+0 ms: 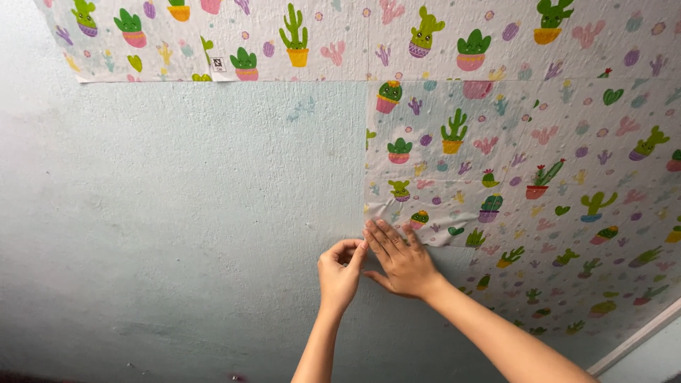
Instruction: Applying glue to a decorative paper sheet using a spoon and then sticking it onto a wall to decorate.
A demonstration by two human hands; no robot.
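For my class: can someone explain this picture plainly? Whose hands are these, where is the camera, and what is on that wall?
One camera sits on a person's head, so you see their own two bare hands. They reach to a pale blue wall partly covered with cactus-patterned sheets. The right hand lies flat on the lower left corner of one sheet. The left hand pinches at that corner's edge; whether its grip holds the sheet cannot be told. A white trim strip runs at lower right.
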